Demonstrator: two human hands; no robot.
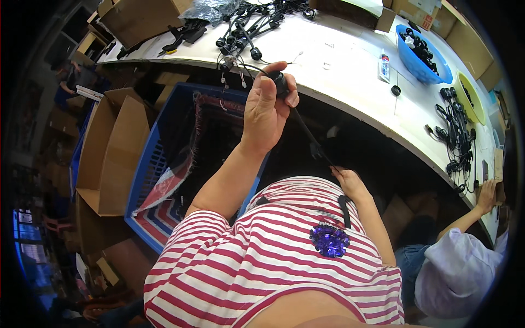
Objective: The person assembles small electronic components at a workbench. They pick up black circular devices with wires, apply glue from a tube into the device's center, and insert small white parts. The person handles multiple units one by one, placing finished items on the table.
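My left hand (265, 112) is raised at the table's near edge, its fingers wrapped round a black cylindrical cable end (279, 83). From that piece a black cable (309, 133) slants down to my right hand (349, 182), which pinches it close to my body. The cable's lower end is lost against the dark. Just beyond my left hand lies a heap of black cables with round ends (240, 41) and thin loose wires. Some of those wires hang over the edge.
A blue crate (143, 188) with striped cloth stands below left, beside cardboard boxes (117, 147). On the white table (339, 71) are a small tube (384, 68), a black cap (396, 90), a blue basin (407, 60) of black parts, a yellow basin (474, 101) and bundled cables (454, 131). Another person (459, 268) sits at right.
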